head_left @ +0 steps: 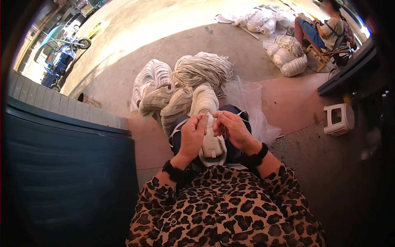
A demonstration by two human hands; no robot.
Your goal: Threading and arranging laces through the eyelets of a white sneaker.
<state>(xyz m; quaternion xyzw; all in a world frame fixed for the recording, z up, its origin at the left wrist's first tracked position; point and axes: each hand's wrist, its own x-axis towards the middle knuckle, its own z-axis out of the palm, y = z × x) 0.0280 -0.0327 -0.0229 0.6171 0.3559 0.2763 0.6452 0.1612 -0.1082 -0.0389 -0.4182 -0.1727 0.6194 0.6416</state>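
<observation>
Leopard-print top (222,214), nearest the camera, with black wristbands on both forearms.

Cream sneaker (210,127), lying on the person's lap, toe pointing away, between the two hands.

Left hand (192,135), fingers closed, pinching a white lace (208,118) at the sneaker's upper.

Right hand (233,129), fingers curled and pinched on the same lace just beside the left hand.

Dark blue bin (66,173), at the person's left.

Pile of cream sneakers (162,96), on the ground just beyond the knees.

Bundle of white laces (202,69), behind the pile; clear plastic bag (251,103) to its right.

White plastic stool (339,118), well apart at right.

Seated person (325,31), far right, with bagged bundles (288,55) beside them.

Blue vehicle (61,57), far left.
</observation>
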